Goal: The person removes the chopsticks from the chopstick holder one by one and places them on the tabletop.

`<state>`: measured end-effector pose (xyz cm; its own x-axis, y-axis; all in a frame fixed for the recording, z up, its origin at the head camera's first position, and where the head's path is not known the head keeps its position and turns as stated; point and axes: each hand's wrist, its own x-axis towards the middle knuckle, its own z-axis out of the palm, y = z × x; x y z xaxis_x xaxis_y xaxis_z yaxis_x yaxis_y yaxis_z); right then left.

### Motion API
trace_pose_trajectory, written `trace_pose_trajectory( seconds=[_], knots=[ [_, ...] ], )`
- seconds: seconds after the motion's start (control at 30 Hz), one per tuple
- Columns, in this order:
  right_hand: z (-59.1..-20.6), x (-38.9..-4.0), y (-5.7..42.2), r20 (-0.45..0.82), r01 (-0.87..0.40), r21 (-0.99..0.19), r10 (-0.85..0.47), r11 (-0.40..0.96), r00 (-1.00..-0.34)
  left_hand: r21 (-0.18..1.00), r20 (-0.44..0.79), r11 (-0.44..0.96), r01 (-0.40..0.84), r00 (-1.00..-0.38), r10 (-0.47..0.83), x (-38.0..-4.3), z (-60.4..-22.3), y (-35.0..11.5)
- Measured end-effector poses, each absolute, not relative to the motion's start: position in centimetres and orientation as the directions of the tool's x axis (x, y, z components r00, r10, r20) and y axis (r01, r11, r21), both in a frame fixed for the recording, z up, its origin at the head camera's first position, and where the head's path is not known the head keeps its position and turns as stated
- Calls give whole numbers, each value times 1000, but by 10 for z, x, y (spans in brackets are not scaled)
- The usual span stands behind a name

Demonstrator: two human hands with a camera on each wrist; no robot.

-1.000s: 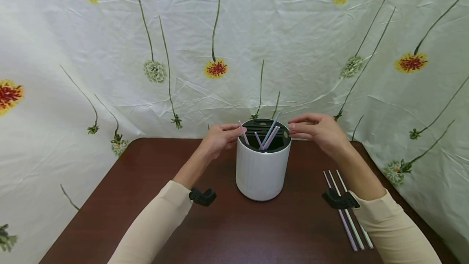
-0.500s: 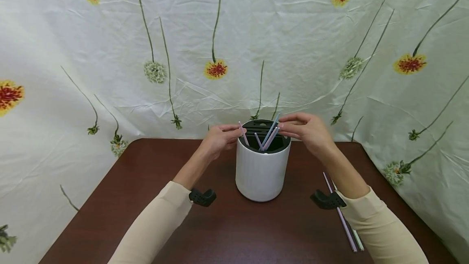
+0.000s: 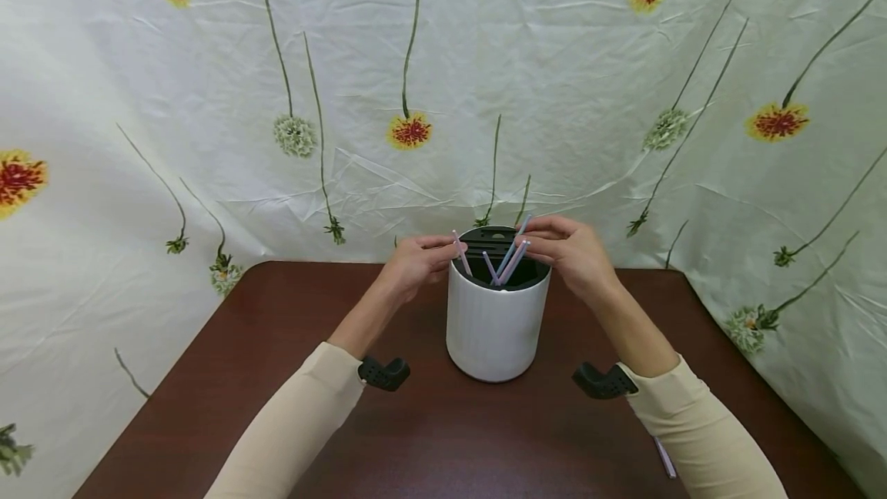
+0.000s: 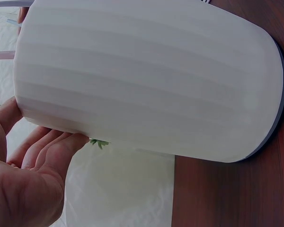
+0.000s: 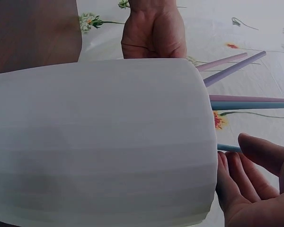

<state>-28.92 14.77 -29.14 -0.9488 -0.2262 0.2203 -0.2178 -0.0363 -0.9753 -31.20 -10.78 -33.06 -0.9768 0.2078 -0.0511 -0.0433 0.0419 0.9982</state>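
Observation:
A white cylindrical utensil holder (image 3: 493,333) with a dark slotted insert (image 3: 488,241) stands upright on the table. Several pastel chopsticks (image 3: 515,262) lean out of its top. My left hand (image 3: 412,264) grips the holder's left rim, thumb at the top edge and fingers against the outer wall in the left wrist view. At the right rim, my right hand (image 3: 571,256) pinches a blue chopstick (image 5: 228,148) between thumb and fingers. A pink chopstick (image 3: 461,252) pokes up beside my left fingertips. The chopsticks' lower ends are hidden inside the holder.
On the dark brown table (image 3: 416,445), a purple chopstick (image 3: 664,459) lies partly hidden under my right sleeve. A white floral cloth (image 3: 582,83) hangs behind the table and along its sides. Each wrist wears a dark strap mount.
My right hand has moved left from beside the holder to the blue chopstick and now pinches it. The right forearm now covers most of the chopsticks on the table. My left hand has stayed put.

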Motion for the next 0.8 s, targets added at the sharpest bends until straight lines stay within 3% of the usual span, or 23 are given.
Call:
trace_pose_trajectory(
  seconds=[0.47, 0.8],
  knots=[
    [-296, -290, 143, 230, -210, -971, -206, -116, -951, 998, -52, 31, -47, -979, 199, -312, -331, -108],
    [-278, -288, 150, 264, -243, -960, -158, -139, -952, 999, -54, 18, -51, -979, 196, -313, -331, -107]
  ],
)
